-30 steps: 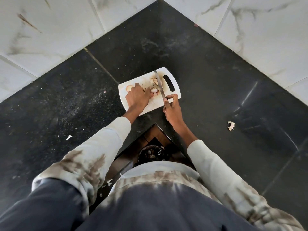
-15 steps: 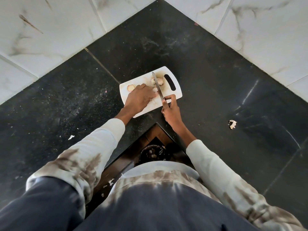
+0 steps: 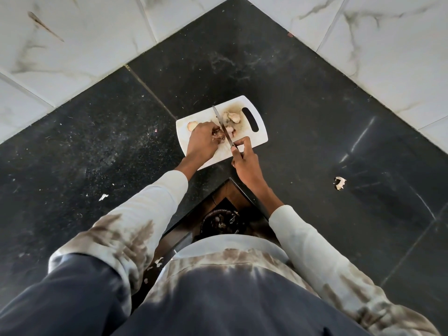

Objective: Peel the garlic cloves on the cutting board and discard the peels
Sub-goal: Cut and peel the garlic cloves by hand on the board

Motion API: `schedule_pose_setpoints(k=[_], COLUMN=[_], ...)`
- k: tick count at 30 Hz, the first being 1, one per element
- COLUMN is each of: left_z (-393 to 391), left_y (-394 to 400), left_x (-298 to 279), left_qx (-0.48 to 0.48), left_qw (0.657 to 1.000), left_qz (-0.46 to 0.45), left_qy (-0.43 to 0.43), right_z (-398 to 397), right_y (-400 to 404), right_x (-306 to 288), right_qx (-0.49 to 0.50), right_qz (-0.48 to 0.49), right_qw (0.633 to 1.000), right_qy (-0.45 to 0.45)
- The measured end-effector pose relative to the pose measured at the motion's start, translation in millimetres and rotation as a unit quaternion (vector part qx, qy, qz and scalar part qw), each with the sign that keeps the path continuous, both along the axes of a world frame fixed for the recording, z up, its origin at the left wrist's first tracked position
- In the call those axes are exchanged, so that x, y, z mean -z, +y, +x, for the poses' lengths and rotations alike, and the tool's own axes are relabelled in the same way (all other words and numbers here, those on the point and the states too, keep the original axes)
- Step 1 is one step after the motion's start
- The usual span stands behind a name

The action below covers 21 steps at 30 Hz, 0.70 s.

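Garlic cloves (image 3: 232, 117) lie on a white cutting board (image 3: 252, 139); left hand (image 3: 202, 141) pinches one clove, right hand (image 3: 244, 161) grips a knife (image 3: 221, 124).

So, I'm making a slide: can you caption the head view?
Left hand holds garlic on the cutting board; right hand grips knife.
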<state>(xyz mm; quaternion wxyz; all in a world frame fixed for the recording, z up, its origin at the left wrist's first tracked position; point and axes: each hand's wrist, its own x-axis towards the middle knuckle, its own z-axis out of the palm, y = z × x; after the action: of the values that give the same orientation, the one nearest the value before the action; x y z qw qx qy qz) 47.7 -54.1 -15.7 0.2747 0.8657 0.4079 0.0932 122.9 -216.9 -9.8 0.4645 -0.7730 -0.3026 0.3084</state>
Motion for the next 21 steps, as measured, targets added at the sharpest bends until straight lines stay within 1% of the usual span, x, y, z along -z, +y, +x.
schedule_pose_setpoints(k=[6,10,14,21], left_z=[0.1,0.9,1.7,-1.2], left_y=[1.6,0.7,0.5,0.8], left_x=[4.7,5.4,5.2,9.4], left_qx=[-0.018,-0.01,0.012,0.009], left_qw=[0.999,0.999,0.999,0.997], left_qz=[-0.037,-0.036,-0.033,-0.045], left_qy=[-0.021,-0.026,-0.04,-0.063], right_z=[-4.7,-4.9,-5.6,0.4], right_y=[-1.1,-0.4,1.0,5.2], right_x=[-3.9,-6.3,-7.0,-6.6], right_qx=[-0.002,-0.007,-0.013,-0.022], right_qz=[-0.023,-0.036,-0.055,-0.057], right_qw=[1.0,0.999,0.997,0.998], right_qy=[-0.022,-0.031,-0.06,-0.024])
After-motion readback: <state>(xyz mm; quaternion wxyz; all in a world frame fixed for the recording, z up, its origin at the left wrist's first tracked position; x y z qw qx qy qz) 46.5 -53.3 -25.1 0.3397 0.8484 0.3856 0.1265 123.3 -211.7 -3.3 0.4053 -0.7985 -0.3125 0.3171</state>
